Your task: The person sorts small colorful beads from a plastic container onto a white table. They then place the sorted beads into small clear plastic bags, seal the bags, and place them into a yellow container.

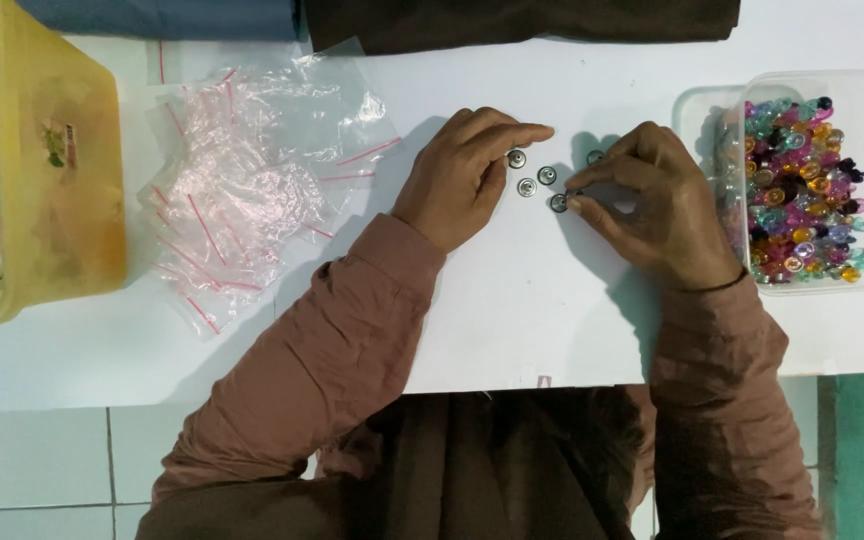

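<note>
Four small round metal snap buttons (537,179) lie flat, clustered on the white table (512,300); a fifth sits just beside.

A yellow plastic tub (37,170) sat at my far left on the white table (512,320), with a heap of small clear zip bags (242,190) just beside it. Blue cloth (162,15) and dark brown cloth (522,20) lay along the far edge.
</note>
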